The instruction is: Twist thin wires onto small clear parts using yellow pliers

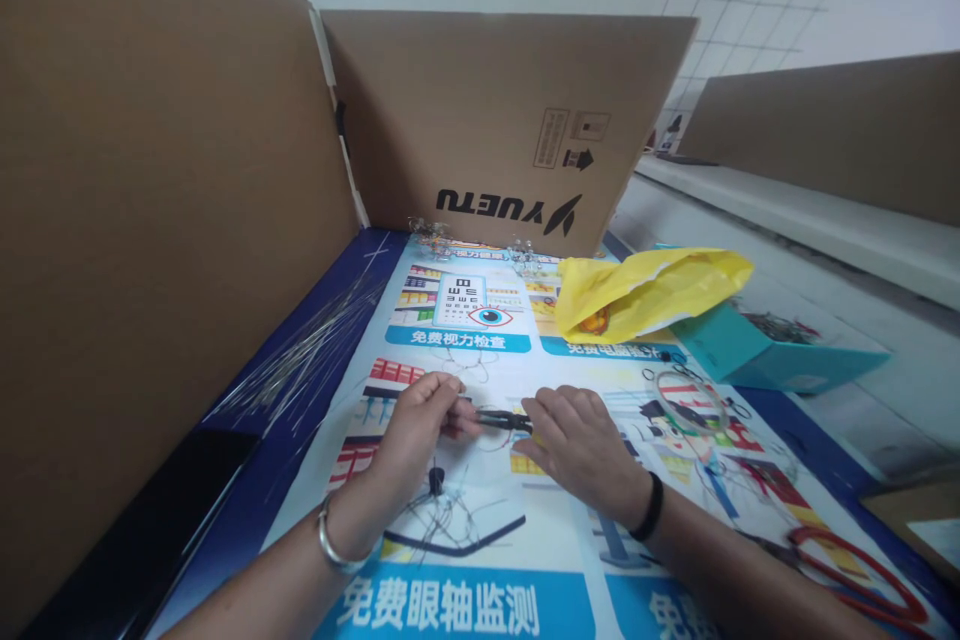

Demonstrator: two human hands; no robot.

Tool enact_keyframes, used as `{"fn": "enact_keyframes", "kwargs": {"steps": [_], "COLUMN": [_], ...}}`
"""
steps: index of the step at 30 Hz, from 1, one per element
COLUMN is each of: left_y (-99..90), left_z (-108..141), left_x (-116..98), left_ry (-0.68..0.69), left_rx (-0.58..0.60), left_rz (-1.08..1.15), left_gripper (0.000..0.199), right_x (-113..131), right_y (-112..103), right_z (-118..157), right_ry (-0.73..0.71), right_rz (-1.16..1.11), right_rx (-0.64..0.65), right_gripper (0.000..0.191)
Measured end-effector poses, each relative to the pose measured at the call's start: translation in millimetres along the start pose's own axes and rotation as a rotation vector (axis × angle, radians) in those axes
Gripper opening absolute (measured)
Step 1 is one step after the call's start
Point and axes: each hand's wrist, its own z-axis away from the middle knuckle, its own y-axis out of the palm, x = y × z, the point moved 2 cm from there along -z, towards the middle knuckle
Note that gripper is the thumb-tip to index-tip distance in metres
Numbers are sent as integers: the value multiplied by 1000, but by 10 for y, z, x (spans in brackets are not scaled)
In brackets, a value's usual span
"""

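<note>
Right hand [574, 435]: fingers wrapped round the handles of the dark metal pliers [506, 420], which lie roughly level above the printed white-and-blue sheet [555, 530] on the blue table [259, 480]. Left hand [424, 410]: thumb and fingers pressed together at the plier tips, probably on a fine wire; too small to confirm.

Stock and output, as judged from the layout:
- Long straight silvery wires [300, 350], loose at left: look unworked, a fair number left.
- Loose heap of thin bent wires [442, 520], just beside the left forearm: looks part-worked.
- Two small shiny clusters, one at far left [429, 238], one nearer the middle [525, 258], by the upright brown cardboard panel [510, 120]: possibly finished; detail too small.

Estimate: mid-run, current piece incomplete.
</note>
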Motion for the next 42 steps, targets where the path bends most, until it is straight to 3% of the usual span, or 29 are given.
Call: {"fn": "enact_keyframes", "kwargs": {"steps": [7, 18, 29, 42], "left_y": [25, 60, 92, 80], "left_z": [27, 63, 83, 88], "left_x": [-1, 12, -20, -31], "left_ry": [-55, -124, -75, -80], "left_rx": [-16, 7, 47, -1], "left_rz": [-53, -72, -136, -123], "left_gripper": [22, 24, 22, 23], "right_x": [-13, -40, -50, -51], "right_y": [-47, -66, -54, -58], "right_z": [21, -10, -10, 0], "right_ry": [-93, -131, -166, -97], "right_rz": [88, 35, -21, 31], "right_rx": [-94, -31, 14, -15], "right_gripper": [37, 29, 24, 34]}}
